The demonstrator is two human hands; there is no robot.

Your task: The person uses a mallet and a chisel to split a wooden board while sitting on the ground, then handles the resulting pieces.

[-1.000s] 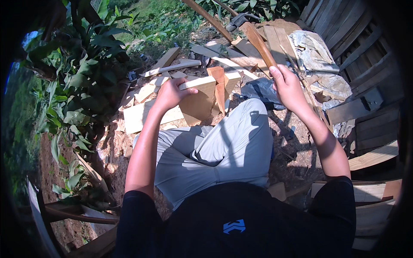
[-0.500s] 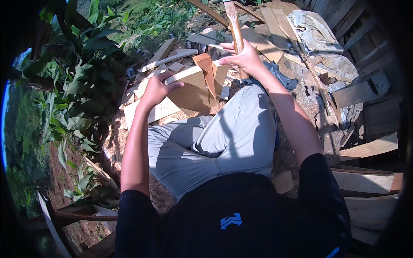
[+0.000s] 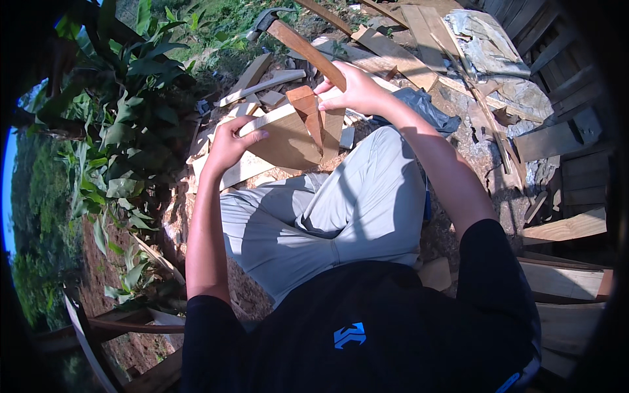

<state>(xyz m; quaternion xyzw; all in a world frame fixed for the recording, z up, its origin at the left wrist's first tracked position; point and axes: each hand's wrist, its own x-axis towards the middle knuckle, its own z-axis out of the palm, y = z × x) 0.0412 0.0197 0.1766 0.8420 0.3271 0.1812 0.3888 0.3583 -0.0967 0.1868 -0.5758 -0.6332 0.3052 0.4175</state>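
A light wooden board point(image 3: 282, 141) stands on edge in front of my crossed legs. A reddish-brown wooden wedge point(image 3: 303, 108), broad at the top and pointed below, sits in a notch in the board's upper edge. My left hand point(image 3: 229, 141) grips the board's left end, with thumb on the near face and fingers over the top. In my right hand point(image 3: 357, 90) is the wooden handle of a claw hammer point(image 3: 304, 51), slanting up to the left with its dark metal head farthest from me. The right fingertips are close beside the wedge; whether they touch it I cannot tell.
Wood offcuts point(image 3: 262, 87) and shavings litter the ground beyond the board. A dark plastic bag point(image 3: 426, 112) lies right of my right hand. Leafy plants point(image 3: 121, 144) grow on the left; planks point(image 3: 563, 278) and a slatted wooden wall point(image 3: 557, 52) line the right.
The hammer has swung from nearly upright to a leftward slant, bringing its head into full view. My right hand has shifted slightly left, toward the wedge. My left hand keeps its hold on the board.
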